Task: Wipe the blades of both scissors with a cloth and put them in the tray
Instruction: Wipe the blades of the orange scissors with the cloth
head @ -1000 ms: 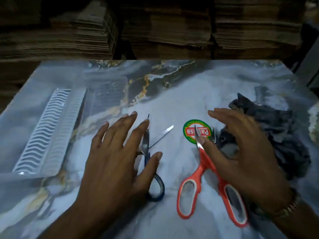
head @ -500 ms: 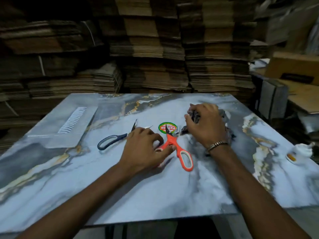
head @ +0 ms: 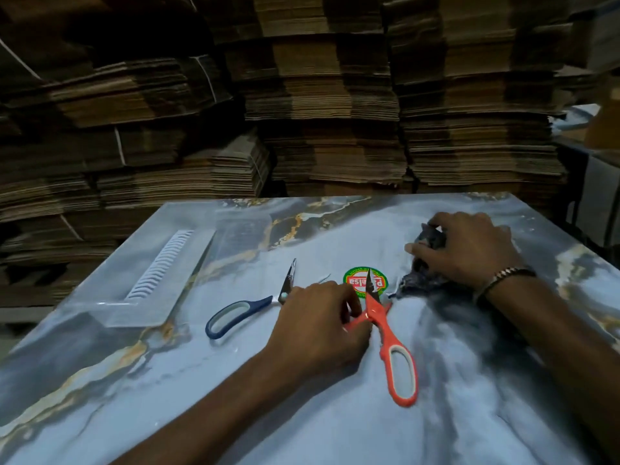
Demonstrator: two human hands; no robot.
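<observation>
1. Step in hand, likely: pick up orange scissors (head: 385,327) and cloth (head: 424,260). Lift by handles, blade tips away from fingers.
2. Left hand (head: 322,327): fingers curled on one orange handle loop, other loop free.
3. Right hand (head: 466,250): gripping dark cloth, just right of blades.
4. Blue scissors (head: 248,307) untouched on tabletop (head: 335,414), left; clear tray (head: 161,280) further left, holding nothing.

Orange scissors (head: 391,333) lie mid-tabletop, blades pointing to the far edge. Blue scissors (head: 246,308) lie to their left. Dark crumpled cloth (head: 424,263) lies toward the right edge. Clear tray (head: 151,280) occupies the far-left corner.
</observation>
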